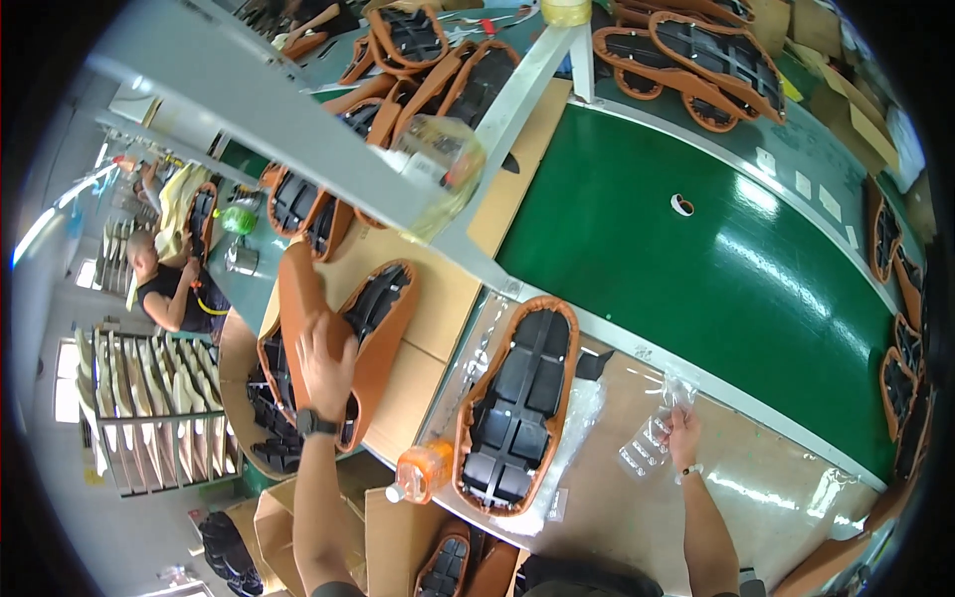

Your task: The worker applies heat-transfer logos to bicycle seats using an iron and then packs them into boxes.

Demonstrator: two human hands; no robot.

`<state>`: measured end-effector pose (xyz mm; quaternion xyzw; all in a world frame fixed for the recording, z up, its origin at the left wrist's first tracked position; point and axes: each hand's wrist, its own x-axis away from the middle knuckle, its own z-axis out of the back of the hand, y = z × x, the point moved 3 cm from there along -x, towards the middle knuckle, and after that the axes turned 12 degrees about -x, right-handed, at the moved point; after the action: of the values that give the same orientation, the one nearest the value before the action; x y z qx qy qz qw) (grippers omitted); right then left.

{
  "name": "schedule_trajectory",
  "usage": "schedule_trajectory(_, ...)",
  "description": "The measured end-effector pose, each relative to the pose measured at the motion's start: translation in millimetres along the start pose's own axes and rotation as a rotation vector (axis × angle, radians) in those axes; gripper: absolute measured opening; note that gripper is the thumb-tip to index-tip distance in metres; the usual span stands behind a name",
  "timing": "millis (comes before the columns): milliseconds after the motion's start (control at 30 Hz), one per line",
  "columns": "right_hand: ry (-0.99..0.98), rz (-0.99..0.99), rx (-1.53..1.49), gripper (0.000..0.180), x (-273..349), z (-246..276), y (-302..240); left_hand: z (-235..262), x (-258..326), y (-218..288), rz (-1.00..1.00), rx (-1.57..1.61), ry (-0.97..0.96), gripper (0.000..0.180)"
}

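Note:
At the left, my left hand (326,363) is closed over a brown seat (301,279) that leans among other seats, its thumb apart from the fingers. Just right of it, another brown seat (383,343) tilts, part of its black base showing. On the bench in front of me, one seat lies with its black ribbed underside (519,403) up and brown cover folded round the rim. My right hand (682,441) pinches a clear plastic bag (647,448) with rows of white marks, over the bench. How far the left fingers wrap is partly hidden.
An orange bottle (423,470) stands beside the upturned seat. Clear plastic film (587,403) lies along its right side. A green belt (686,249) crosses beyond the bench. Grey metal framing (298,129) spans the upper left. Seats are piled behind; a co-worker (169,289) is at left.

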<state>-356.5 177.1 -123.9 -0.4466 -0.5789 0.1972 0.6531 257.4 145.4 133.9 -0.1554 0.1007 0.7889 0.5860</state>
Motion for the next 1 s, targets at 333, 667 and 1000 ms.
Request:
schedule_trajectory(333, 0.004, -0.047, 0.040, 0.020, 10.8, -5.3, -14.3, -222.6, -264.6, 91.1, 0.072, 0.275, -0.201, 0.040)
schedule_trajectory(667, 0.074, -0.090, 0.077, 0.023, 11.6, -7.1, -13.0, -296.5, -229.5, 80.5, 0.158, 0.086, -0.339, 0.036)
schedule_trajectory(1000, 0.037, -0.045, 0.091, 0.025, 13.1, -8.2, -19.1, -267.9, -159.4, 23.8, 0.191, 0.273, -0.155, 0.033)
